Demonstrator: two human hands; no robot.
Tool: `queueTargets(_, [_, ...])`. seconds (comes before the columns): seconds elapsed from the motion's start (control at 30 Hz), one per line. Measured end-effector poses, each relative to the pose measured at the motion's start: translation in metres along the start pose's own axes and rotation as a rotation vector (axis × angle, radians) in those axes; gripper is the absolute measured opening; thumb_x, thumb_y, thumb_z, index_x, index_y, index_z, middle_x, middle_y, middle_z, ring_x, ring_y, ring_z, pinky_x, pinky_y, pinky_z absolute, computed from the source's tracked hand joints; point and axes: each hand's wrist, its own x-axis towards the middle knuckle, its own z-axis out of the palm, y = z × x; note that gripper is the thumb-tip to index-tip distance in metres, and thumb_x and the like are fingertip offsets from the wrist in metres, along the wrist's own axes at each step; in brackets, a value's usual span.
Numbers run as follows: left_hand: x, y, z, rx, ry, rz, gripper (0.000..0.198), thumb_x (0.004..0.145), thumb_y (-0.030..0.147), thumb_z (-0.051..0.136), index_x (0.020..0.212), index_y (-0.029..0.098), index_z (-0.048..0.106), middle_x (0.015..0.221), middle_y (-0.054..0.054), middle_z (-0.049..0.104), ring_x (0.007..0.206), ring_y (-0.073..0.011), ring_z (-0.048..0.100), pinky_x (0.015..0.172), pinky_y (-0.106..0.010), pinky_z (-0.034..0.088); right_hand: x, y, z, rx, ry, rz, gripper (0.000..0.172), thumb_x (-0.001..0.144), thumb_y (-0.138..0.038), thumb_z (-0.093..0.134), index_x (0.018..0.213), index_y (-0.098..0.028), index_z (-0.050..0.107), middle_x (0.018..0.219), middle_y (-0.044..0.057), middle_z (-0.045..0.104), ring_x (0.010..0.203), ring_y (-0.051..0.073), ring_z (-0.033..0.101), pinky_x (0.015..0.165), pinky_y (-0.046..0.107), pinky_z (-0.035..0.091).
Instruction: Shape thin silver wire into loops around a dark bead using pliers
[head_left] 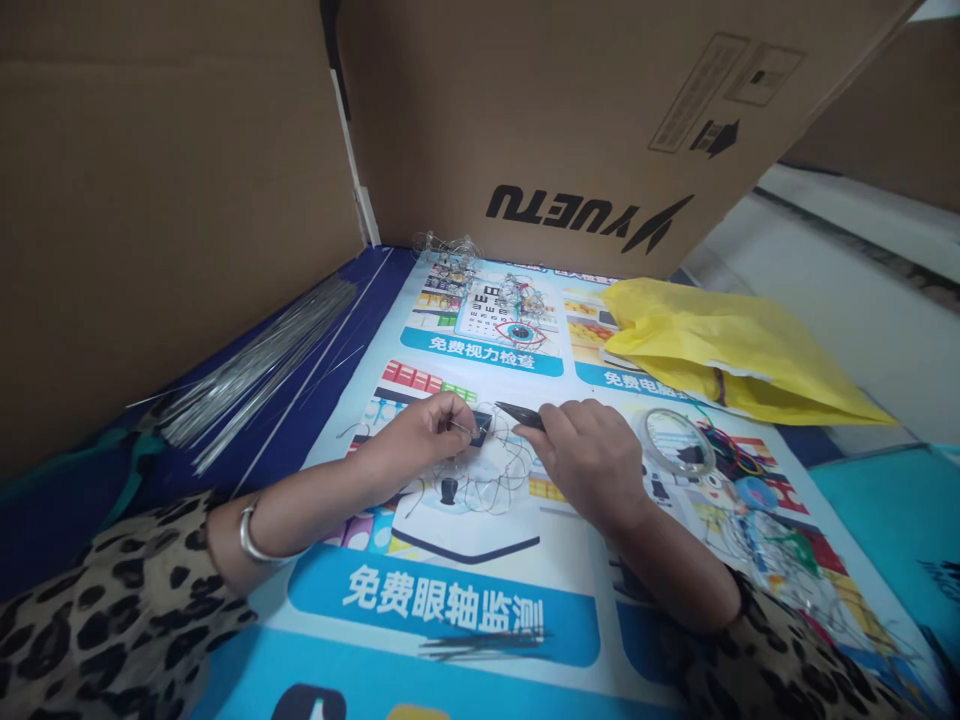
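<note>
My left hand [420, 430] is pinched shut on a thin wire at the edge of a looped wire piece [491, 480] lying on a printed poster [465, 590]. My right hand [589, 455] is closed round small dark pliers [519, 413], whose tip points left toward the left fingers. A silver bangle sits on my left wrist. Both sleeves have a leopard pattern.
A bundle of straight silver wires [255, 365] lies at the left. Tangled finished wire pieces [495, 290] sit at the back. A yellow plastic bag [720, 350], a tape roll [675, 440] and coloured wires [742, 470] are to the right. Short dark wires [487, 640] lie in front. Cardboard walls [585, 110] stand behind.
</note>
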Motion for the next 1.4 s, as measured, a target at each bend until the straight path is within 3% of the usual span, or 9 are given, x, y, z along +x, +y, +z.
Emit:
queueTargets(0.47, [0.001, -0.004, -0.001, 0.002, 0.011, 0.001, 0.010, 0.075, 0.018, 0.056, 0.078, 0.017, 0.046, 0.064, 0.004, 0.052, 0.056, -0.0068, 0.049, 0.055, -0.020, 0.040, 0.002, -0.002, 0.000, -0.054, -0.004, -0.003, 0.036, 0.089, -0.045, 0.037, 0.075, -0.018, 0.055, 0.065, 0.004, 0.050, 0.066, 0.017, 0.039, 0.061, 0.031, 0.022])
queueTargets(1.4, [-0.002, 0.003, 0.007, 0.014, 0.117, -0.028, 0.010, 0.074, 0.017, 0.054, 0.074, 0.016, 0.044, 0.062, 0.004, 0.048, 0.052, -0.0055, 0.044, 0.048, -0.017, 0.035, 0.001, -0.012, -0.011, -0.026, -0.033, 0.033, 0.032, 0.088, -0.044, 0.042, 0.070, -0.019, 0.052, 0.063, 0.003, 0.050, 0.065, 0.017, 0.038, 0.060, 0.031, 0.021])
